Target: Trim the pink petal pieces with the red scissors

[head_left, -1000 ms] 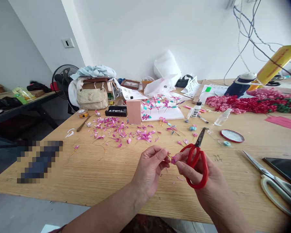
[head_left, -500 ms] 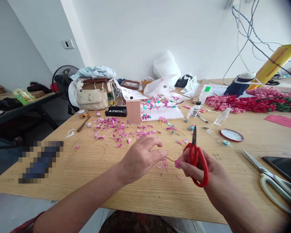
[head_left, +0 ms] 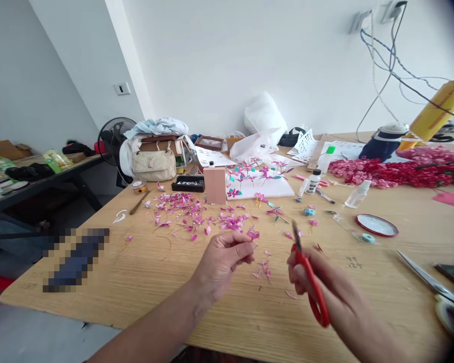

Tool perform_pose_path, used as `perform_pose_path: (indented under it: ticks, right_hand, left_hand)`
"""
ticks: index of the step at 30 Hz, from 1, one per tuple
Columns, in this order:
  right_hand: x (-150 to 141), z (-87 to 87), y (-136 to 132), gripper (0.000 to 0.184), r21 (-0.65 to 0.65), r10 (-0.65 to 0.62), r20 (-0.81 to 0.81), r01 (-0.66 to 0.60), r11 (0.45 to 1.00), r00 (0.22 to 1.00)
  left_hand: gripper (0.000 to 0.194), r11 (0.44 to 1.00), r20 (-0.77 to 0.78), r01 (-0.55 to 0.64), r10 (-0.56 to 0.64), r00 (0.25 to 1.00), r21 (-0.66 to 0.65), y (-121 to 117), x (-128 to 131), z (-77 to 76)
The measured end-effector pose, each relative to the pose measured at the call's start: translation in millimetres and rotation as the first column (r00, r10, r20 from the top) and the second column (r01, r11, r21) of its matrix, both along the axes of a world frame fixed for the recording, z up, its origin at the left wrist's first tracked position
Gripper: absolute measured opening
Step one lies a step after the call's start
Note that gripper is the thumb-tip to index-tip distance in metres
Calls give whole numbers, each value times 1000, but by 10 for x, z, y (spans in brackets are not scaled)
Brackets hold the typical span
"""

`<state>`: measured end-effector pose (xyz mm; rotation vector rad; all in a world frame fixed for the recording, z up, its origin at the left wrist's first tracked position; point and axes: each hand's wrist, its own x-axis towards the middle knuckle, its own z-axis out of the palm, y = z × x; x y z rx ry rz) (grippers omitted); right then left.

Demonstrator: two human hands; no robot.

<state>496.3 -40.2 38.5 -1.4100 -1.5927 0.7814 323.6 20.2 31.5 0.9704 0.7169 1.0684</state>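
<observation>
Across the middle of the tabletop (head_left: 144, 282), scattered pink petals (head_left: 179, 201) lie beyond your left hand (head_left: 225, 258), whose fingers now pinch a pink flower (head_left: 253, 235) at their tips. Half a second ago your right fingers held that flower; it has passed leftward, leaving that side only the scissors. Pink clippings (head_left: 265, 268) lie between your hands. Farther right, your right hand (head_left: 335, 280) grips the red-handled scissors (head_left: 315, 287), blades pointing far, clear of the flower.
</observation>
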Motion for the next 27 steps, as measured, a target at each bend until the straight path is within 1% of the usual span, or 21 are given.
perform_pose_path:
  ticks: [1, 2, 3, 4, 6, 8, 12, 17, 24, 27]
  right_hand:
    - [-25, -24, -8, 34, 5, 22, 71, -23, 1000, 997]
    - [-54, -50, -13, 34, 4, 43, 134, -44, 999, 990]
    - [-84, -75, -16, 34, 4, 58, 186, -59, 998, 981]
    - [-111, -99, -15, 34, 6, 66, 225, -69, 998, 972]
    - [-150, -137, -10, 33, 4, 80, 273, -84, 996, 959]
    - [-165, -160, -3, 33, 12, 76, 296, -83, 996, 952]
    - [-164, -163, -2, 30, 69, 39, 300, -63, 996, 953]
    - [-171, -167, -6, 29, 116, 14, 336, -57, 992, 942]
    - [-133, -241, 4, 25, 214, -51, 390, -37, 976, 919]
    - [-113, -254, 4, 24, 235, -61, 409, -41, 971, 910]
  left_hand:
    - [11, 993, 107, 19, -6, 994, -118, -27, 16, -20]
    - [13, 981, 198, 48, -10, 980, -189, -53, 32, -37]
    - [14, 972, 275, 73, -10, 962, -222, -76, 49, -50]
    - [15, 969, 331, 98, -18, 943, -229, -97, 66, -58]
    - [13, 970, 391, 115, -23, 920, -214, -132, 102, -62]
    - [12, 974, 404, 92, 0, 915, -209, -158, 137, -51]
    - [11, 977, 393, 43, 42, 919, -207, -199, 185, -18]
    - [9, 984, 385, 67, 1, 923, -162, -237, 201, 4]
    - [11, 976, 380, 66, 18, 925, -206, -249, 216, 4]
    - [13, 975, 372, 62, 22, 928, -213, -248, 220, -5]
